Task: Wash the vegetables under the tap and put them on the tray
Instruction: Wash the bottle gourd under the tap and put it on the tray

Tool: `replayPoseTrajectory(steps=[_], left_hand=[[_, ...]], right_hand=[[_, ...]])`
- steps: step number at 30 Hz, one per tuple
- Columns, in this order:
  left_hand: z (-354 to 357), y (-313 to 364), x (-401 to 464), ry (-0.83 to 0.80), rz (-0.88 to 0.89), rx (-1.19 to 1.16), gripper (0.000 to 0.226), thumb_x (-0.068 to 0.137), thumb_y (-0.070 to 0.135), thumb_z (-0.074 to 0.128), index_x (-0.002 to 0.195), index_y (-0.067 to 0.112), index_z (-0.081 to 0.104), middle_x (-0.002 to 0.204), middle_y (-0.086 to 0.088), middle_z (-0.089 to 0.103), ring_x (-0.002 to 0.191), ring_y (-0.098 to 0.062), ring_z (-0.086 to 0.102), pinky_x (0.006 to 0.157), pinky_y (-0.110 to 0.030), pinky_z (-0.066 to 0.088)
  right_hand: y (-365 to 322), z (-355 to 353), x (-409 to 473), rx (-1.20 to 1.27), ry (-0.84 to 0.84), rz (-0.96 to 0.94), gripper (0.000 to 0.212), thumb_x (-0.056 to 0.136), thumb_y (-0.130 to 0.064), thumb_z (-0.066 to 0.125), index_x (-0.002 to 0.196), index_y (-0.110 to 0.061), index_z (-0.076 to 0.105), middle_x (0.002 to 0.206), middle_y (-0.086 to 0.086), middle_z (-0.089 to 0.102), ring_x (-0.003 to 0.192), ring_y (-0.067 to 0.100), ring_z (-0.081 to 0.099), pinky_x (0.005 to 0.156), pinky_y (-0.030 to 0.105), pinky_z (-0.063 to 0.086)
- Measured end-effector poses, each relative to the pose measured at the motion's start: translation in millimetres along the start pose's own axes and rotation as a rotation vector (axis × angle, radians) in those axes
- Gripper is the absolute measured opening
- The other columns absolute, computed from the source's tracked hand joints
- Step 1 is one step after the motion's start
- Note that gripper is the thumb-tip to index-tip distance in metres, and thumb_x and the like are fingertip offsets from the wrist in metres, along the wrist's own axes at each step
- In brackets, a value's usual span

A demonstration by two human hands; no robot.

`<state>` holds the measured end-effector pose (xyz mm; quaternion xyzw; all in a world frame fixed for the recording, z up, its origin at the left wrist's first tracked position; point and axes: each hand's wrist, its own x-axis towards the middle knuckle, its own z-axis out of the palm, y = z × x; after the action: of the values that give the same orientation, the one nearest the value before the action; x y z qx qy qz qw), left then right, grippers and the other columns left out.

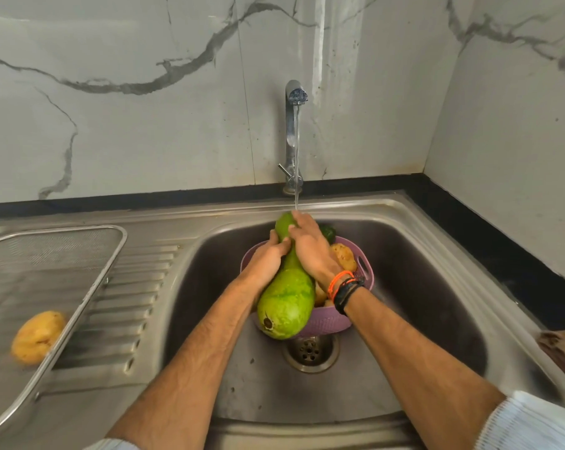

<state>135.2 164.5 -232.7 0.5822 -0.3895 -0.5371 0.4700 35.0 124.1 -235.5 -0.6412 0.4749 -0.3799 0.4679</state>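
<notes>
A long green bottle gourd point(286, 303) lies tilted over the sink basin, its thin end up under the running tap point(295, 131). My left hand point(268, 258) grips the gourd's narrow neck from the left. My right hand point(310, 248) curls over the neck and upper end from the right, where the water stream lands. Below them a purple basket point(362, 271) stands in the sink and holds a potato point(344, 256) and a dark green vegetable point(328, 232). A metal mesh tray point(47, 264) on the drainboard at left holds one potato point(37, 337).
The steel sink basin point(420, 287) has its drain point(310, 352) just in front of the basket. A ribbed drainboard point(128, 303) lies between tray and basin. Marble walls close the back and right. A brownish object point(560, 355) sits at the right edge.
</notes>
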Motion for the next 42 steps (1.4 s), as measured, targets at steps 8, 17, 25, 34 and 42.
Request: replayPoseTrajectory(steps=[8,17,25,34,42], left_hand=[[-3.2,2.9,2.9,-0.003,0.009,0.11,0.068,0.1,0.025,0.057,0.157,0.023,0.021,0.145,-0.004,0.052,0.115,-0.014,0.056,0.098,-0.026,0.044],[-3.6,-2.5,6.6,0.004,-0.013,0.233,0.069,0.097,0.019,0.058,0.157,0.025,0.024,0.145,-0.005,0.052,0.112,-0.014,0.054,0.097,-0.027,0.043],[-6.1,-3.1,7.5,0.027,0.0,0.251,0.068,0.098,0.022,0.057,0.156,0.027,0.023,0.145,-0.006,0.053,0.125,-0.021,0.055,0.107,-0.031,0.042],[-6.4,0.8,0.9,0.047,-0.007,0.151,0.074,0.093,0.031,0.065,0.156,0.029,0.025,0.141,-0.005,0.056,0.114,-0.017,0.059,0.105,-0.032,0.044],[-11.7,0.7,4.4,0.032,-0.032,0.028,0.075,0.09,0.032,0.064,0.156,0.032,0.027,0.133,-0.007,0.063,0.114,-0.025,0.064,0.107,-0.044,0.046]], right_hand=[[-3.2,-4.1,5.6,0.005,-0.001,0.025,0.051,0.106,-0.025,0.038,0.156,-0.02,0.026,0.165,0.0,0.017,0.151,0.016,0.015,0.124,0.033,0.008],[-3.5,-2.7,7.8,-0.086,-0.009,0.034,0.05,0.106,-0.027,0.036,0.155,-0.02,0.027,0.166,0.004,0.013,0.153,0.017,0.009,0.124,0.035,0.005],[-4.6,2.6,7.9,-0.116,-0.037,0.007,0.05,0.107,-0.029,0.035,0.155,-0.019,0.027,0.166,0.002,0.012,0.153,0.016,0.008,0.124,0.033,0.004],[-2.1,2.2,5.1,0.037,0.006,0.024,0.051,0.105,-0.026,0.039,0.155,-0.02,0.029,0.163,0.002,0.023,0.15,0.018,0.021,0.124,0.034,0.013],[-0.3,5.7,-4.7,0.122,-0.003,0.045,0.054,0.104,-0.023,0.043,0.156,-0.02,0.026,0.161,0.003,0.026,0.147,0.019,0.027,0.123,0.038,0.019]])
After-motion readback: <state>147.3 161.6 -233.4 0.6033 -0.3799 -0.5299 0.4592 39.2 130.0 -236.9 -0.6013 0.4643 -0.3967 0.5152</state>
